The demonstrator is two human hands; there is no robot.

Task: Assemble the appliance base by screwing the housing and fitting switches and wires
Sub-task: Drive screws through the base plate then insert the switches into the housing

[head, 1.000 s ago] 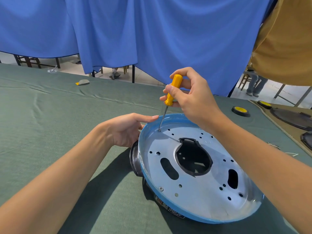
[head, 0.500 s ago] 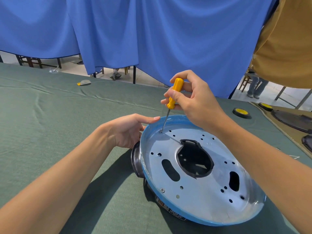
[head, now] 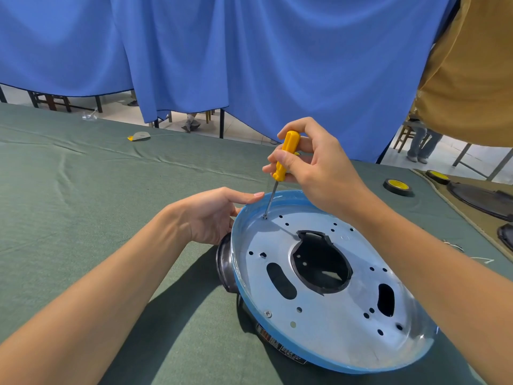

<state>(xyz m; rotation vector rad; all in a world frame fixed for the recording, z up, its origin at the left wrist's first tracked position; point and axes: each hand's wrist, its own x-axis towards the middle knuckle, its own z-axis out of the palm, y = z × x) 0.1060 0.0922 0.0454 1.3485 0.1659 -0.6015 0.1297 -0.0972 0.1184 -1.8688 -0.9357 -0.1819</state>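
Screwdriver (head: 286,155) tip on housing (head: 327,276) screw (head: 264,217)

the right hand (head: 319,173) has shifted its fingers slightly round the yellow screwdriver (head: 290,143), twisting it.

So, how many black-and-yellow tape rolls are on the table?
2: the nearer black roll on the green cloth, the farther roll on the brown mat. Others may be hidden.

left hand (head: 212,215): fingers relaxed, index straight | right hand (head: 324,173): fingers curled, pinching screwdriver (head: 290,143)
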